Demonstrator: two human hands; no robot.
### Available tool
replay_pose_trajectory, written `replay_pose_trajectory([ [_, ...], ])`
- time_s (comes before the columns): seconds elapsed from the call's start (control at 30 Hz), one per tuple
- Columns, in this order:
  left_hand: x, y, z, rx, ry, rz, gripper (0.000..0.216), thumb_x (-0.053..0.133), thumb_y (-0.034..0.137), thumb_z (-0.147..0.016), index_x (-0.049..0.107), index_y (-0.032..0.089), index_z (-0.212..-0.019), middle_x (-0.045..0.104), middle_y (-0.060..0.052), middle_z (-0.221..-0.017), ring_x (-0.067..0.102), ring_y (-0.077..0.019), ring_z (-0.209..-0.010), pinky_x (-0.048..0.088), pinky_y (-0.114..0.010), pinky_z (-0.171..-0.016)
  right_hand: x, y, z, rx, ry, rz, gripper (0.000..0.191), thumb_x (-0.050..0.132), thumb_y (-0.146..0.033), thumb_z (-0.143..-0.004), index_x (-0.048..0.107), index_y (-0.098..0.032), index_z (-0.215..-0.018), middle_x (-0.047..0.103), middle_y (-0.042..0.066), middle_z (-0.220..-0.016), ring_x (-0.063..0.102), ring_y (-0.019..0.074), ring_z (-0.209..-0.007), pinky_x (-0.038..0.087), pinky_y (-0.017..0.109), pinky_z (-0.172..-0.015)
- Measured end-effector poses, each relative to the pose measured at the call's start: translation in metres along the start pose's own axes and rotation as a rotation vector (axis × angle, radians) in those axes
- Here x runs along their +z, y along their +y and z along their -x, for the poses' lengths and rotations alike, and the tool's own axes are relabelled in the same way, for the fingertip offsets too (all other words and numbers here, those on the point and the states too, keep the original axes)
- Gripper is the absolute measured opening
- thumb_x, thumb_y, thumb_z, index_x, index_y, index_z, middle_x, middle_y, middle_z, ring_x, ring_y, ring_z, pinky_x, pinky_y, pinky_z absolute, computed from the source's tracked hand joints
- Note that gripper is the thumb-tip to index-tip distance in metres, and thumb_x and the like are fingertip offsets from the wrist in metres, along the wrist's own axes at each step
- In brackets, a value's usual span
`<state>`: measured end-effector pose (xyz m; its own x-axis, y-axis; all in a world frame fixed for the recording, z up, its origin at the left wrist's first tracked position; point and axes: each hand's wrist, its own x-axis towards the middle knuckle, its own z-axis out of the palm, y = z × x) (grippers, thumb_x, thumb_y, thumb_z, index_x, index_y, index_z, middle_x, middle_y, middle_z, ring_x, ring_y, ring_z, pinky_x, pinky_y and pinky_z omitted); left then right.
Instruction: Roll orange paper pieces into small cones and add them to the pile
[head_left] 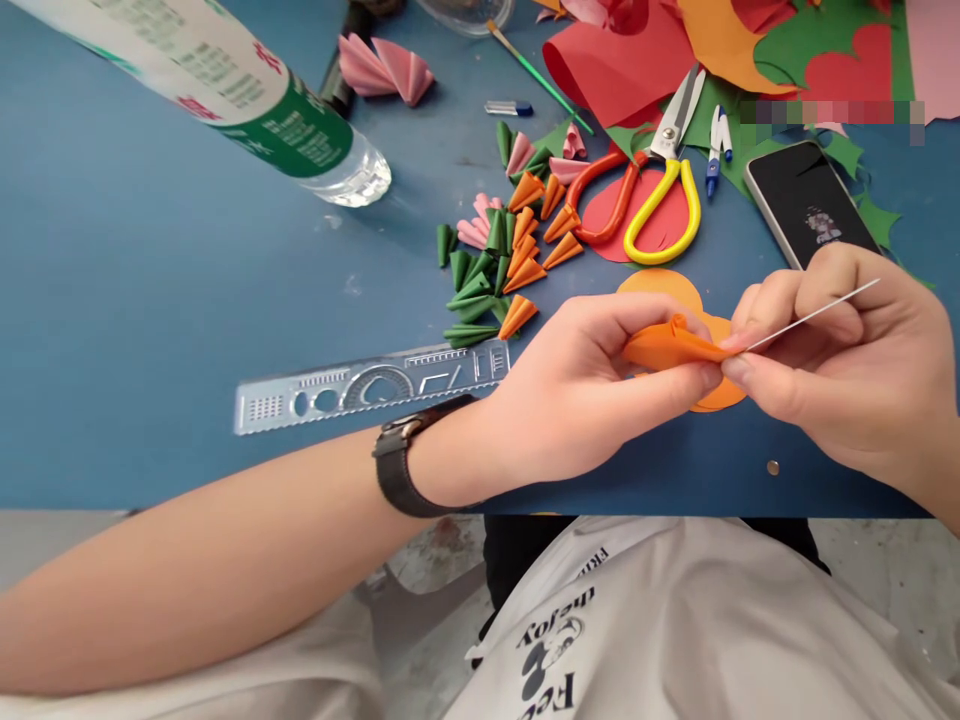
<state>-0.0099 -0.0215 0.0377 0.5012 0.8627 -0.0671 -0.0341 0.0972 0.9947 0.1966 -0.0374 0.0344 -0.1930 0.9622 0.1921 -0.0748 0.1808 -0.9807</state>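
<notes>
My left hand (600, 385), with a black watch on its wrist, pinches a curled piece of orange paper (667, 346) between thumb and fingers. My right hand (855, 350) meets it at the paper's right tip, its thumb and finger closed there. A thin white stick (817, 312) runs from that tip up past the right fingers; how far it reaches into the paper is hidden. Beneath both hands lie orange paper circles (660, 288), partly covered. Left of them, small rolled orange cones (519, 316) lie beside green cones (472, 290) and pink ones.
Scissors (671, 150) with red and yellow handles lie open beyond my hands. A phone (814, 205) rests at the right, near a blue-and-white pen (718, 150). A clear stencil ruler (367, 385) lies by my left wrist. A bottle (300, 130) and coloured paper scraps (622, 70) are farther back.
</notes>
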Motion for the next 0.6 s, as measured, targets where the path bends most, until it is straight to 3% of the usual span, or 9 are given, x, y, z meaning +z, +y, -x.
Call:
replay_pose_trajectory([
  [0.3, -0.0011, 0.0021, -0.0009, -0.028, -0.058, 0.113, 0.012, 0.091, 0.018, -0.084, 0.079, 0.02, -0.084, 0.071, 0.002, -0.08, 0.061, -0.011, -0.07, 0.052, -0.023, -0.063, 0.0049, -0.001, 0.004, -0.065, 0.057, 0.027, 0.063, 0.098, -0.016, -0.077, 0.037, -0.027, -0.066, 0.063, -0.003, -0.069, 0.072, 0.0209, -0.074, 0.062, 0.041, -0.069],
  [0.6, -0.0008, 0.0015, 0.001, 0.102, -0.005, -0.048, 0.009, 0.088, 0.019, -0.084, 0.08, 0.022, -0.083, 0.076, -0.001, -0.084, 0.067, -0.0147, -0.076, 0.059, -0.027, -0.071, 0.0062, -0.0019, 0.0044, -0.07, 0.062, 0.055, 0.062, 0.098, -0.027, -0.078, 0.037, -0.029, -0.066, 0.063, -0.003, -0.067, 0.07, 0.0212, -0.07, 0.065, 0.043, -0.067],
])
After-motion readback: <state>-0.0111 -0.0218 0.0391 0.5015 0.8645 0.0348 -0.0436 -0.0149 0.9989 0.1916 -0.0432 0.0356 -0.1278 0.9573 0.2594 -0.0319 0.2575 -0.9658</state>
